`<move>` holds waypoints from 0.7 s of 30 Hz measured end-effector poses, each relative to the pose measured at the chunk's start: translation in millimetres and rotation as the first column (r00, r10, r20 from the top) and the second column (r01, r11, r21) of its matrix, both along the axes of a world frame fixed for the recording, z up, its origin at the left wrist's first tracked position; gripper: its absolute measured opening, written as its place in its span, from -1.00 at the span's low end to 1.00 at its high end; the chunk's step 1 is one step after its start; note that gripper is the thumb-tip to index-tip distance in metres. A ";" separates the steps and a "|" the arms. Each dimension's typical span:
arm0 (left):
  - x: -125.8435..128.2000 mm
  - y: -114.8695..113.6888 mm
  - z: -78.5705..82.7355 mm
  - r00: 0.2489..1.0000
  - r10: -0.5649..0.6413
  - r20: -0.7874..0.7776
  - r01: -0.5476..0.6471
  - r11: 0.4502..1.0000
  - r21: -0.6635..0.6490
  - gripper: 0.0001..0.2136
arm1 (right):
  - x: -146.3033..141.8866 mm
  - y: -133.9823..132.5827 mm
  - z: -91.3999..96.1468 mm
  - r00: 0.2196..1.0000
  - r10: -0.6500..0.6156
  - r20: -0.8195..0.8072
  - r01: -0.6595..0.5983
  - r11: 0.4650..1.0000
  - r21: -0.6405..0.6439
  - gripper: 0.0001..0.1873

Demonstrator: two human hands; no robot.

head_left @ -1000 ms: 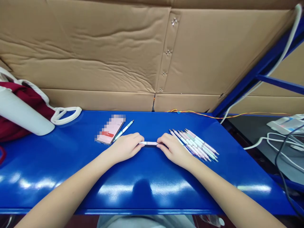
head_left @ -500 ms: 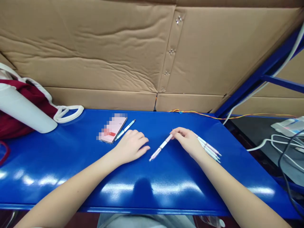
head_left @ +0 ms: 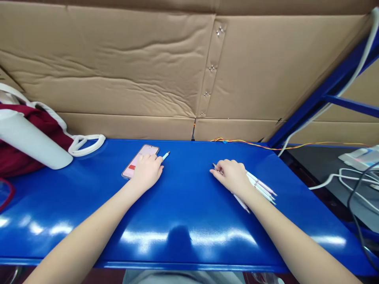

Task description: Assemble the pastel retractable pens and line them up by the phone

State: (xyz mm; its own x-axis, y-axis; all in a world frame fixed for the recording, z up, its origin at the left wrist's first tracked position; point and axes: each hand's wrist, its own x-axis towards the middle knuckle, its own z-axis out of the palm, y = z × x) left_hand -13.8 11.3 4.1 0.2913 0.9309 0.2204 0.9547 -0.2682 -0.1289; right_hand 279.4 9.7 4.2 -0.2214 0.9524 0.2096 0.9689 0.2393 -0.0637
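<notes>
My left hand point(head_left: 147, 170) lies with bent fingers over a pale blue-and-white pen. The tip end of this pen point(head_left: 166, 155) sticks out past my index finger; the rest is hidden. Partly under the same hand is a phone point(head_left: 148, 150) with a lit pinkish screen and a red button. My right hand point(head_left: 232, 173) is closed around a white-and-pink pen. Its tip points out beyond my fingers, and its back end point(head_left: 242, 203) shows below my palm. Several pastel pens point(head_left: 263, 188) lie side by side at the right of this hand, partly covered by it.
The blue table point(head_left: 183, 197) runs up to a cardboard wall point(head_left: 133, 79). On the left are a white cylinder point(head_left: 38, 138) and a dark red bag point(head_left: 32, 122) with white handles. A blue frame post point(head_left: 296, 110), thin wires point(head_left: 237, 141) and white cables point(head_left: 328, 179) are at the right.
My left hand has moved left onto the pen and phone. In my right hand the pen has turned: its back end has swung from the left to below my palm.
</notes>
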 end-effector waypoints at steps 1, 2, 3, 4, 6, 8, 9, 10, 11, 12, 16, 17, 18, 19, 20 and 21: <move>0.0 0.3 0.5 1.000 -0.001 0.005 0.001 1.000 -0.002 -0.82 | 0.3 1.0 -2.1 0.999 0.020 0.030 -0.021 0.999 0.025 -0.71; 0.7 -0.2 1.6 1.000 -0.005 0.012 0.005 1.000 -0.006 -0.82 | 0.6 1.7 -3.4 0.998 0.037 0.052 -0.039 0.998 0.051 -0.72; 2.2 -1.7 3.3 1.000 -0.013 0.022 0.013 1.000 -0.014 -0.83 | 0.7 1.8 -3.9 0.997 0.049 0.065 -0.054 0.996 0.078 -0.73; 4.7 -4.3 5.4 0.999 -0.025 0.035 0.026 0.999 -0.022 -0.83 | 0.5 1.2 -3.5 0.996 0.057 0.064 -0.064 0.992 0.106 -0.74; 12.6 -12.6 10.2 0.994 -0.078 0.071 0.082 0.995 -0.048 -0.85 | -1.7 -3.0 -0.2 0.996 0.083 0.021 -0.085 0.984 0.153 -0.74; 22.4 -22.8 14.4 0.977 -0.174 0.120 0.183 0.981 -0.063 -0.86 | -6.5 -10.5 4.7 0.984 0.162 -0.075 -0.148 0.975 0.166 -0.73; 27.0 -27.7 15.8 0.947 -0.262 0.186 0.272 0.962 -0.029 -0.85 | -9.6 -15.0 7.0 0.964 0.229 -0.133 -0.208 0.966 0.155 -0.71; 30.9 -31.9 16.7 0.916 -0.336 0.217 0.347 0.938 -0.013 -0.84 | -13.0 -19.3 8.7 0.938 0.290 -0.190 -0.267 0.954 0.138 -0.69; 34.0 -35.2 17.0 0.892 -0.390 0.229 0.403 0.915 -0.012 -0.81 | -16.3 -23.2 9.6 0.913 0.339 -0.226 -0.319 0.940 0.122 -0.68; 36.1 -37.5 16.7 0.869 -0.432 0.240 0.448 0.894 -0.013 -0.79 | -19.4 -26.3 9.8 0.892 0.382 -0.241 -0.369 0.924 0.100 -0.71; 38.8 -39.7 11.4 0.841 -0.494 0.220 0.517 0.854 -0.058 -0.77 | -27.3 -31.9 6.0 0.869 0.435 -0.237 -0.448 0.894 -0.006 -0.74; 39.0 -39.6 9.7 0.844 -0.498 0.200 0.517 0.855 -0.054 -0.78 | -28.3 -32.4 5.0 0.866 0.436 -0.245 -0.455 0.890 -0.024 -0.75; 39.4 -39.5 8.2 0.849 -0.498 0.174 0.512 0.858 -0.043 -0.79 | -29.3 -33.0 4.4 0.863 0.437 -0.255 -0.461 0.886 -0.042 -0.76; 39.8 -39.5 6.9 0.856 -0.496 0.145 0.504 0.863 -0.027 -0.79 | -30.1 -33.7 4.3 0.859 0.441 -0.260 -0.470 0.881 -0.058 -0.77; 40.1 -39.7 5.9 0.863 -0.492 0.117 0.496 0.868 -0.007 -0.78 | -30.7 -34.7 4.5 0.856 0.447 -0.259 -0.478 0.875 -0.072 -0.77; 40.3 -39.9 5.3 0.867 -0.490 0.094 0.491 0.871 0.012 -0.77 | -31.3 -35.8 4.9 0.854 0.455 -0.252 -0.488 0.869 -0.084 -0.76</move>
State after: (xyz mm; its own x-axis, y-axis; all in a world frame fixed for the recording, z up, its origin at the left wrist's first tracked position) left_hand 26.6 -28.6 9.4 0.6901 0.6763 0.2575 0.7073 -0.7057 -0.0421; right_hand 248.1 -26.1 9.2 -0.6160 0.7674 0.1780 0.6992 0.6367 -0.3253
